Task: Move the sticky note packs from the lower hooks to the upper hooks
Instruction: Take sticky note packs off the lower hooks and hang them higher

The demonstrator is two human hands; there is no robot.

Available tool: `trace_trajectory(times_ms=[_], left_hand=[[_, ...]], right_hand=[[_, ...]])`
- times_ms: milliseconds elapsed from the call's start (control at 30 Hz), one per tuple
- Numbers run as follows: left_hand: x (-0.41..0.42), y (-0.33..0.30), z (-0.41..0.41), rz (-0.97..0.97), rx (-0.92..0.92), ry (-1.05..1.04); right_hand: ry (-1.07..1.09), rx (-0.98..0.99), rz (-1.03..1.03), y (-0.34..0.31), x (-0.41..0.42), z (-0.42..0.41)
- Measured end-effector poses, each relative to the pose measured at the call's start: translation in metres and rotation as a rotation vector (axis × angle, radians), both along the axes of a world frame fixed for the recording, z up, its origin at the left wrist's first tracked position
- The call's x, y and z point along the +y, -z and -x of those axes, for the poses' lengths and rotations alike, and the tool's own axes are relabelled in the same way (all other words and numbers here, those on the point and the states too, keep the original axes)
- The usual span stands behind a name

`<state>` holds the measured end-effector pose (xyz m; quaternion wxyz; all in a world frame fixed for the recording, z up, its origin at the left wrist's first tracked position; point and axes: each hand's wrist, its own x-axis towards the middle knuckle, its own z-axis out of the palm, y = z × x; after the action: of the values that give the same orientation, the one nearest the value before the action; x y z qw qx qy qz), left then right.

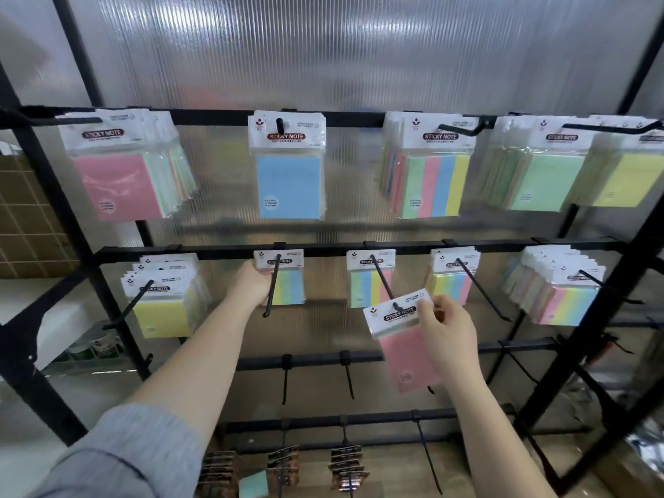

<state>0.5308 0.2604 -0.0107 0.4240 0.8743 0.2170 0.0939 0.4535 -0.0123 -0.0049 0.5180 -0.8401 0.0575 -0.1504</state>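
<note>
Your right hand [447,339] pinches the pink pack [402,339] at its hook's [383,282] tip; your left hand [251,285] grips the striped pack [284,282], below 1 upper hook [279,125].

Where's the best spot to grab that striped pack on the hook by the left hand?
Probably its white header card, pinched from the left edge. The striped pack hangs flat at the back of its hook, whose rod juts forward across the front, and the left hand is already at that side.

Retail stationery display: black metal rack [359,248] with peg hooks [481,289] carrying packaged sticky note packs [289,167], backed by ribbed translucent panel [359,48]
</note>
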Motion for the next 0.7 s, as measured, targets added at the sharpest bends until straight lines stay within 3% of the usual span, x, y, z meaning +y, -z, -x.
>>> trace_trajectory(times_ms=[433,700], left_hand=[[-0.008,0.014,0.004,0.113,-0.228,-0.203],[-0.008,0.019,0.004,0.205,-0.258,-0.063]], right_hand=[[0.069,-0.098,-0.003,-0.034,-0.011,0.016],[0.058,-0.123,-0.068,-0.039,-0.007,0.018]])
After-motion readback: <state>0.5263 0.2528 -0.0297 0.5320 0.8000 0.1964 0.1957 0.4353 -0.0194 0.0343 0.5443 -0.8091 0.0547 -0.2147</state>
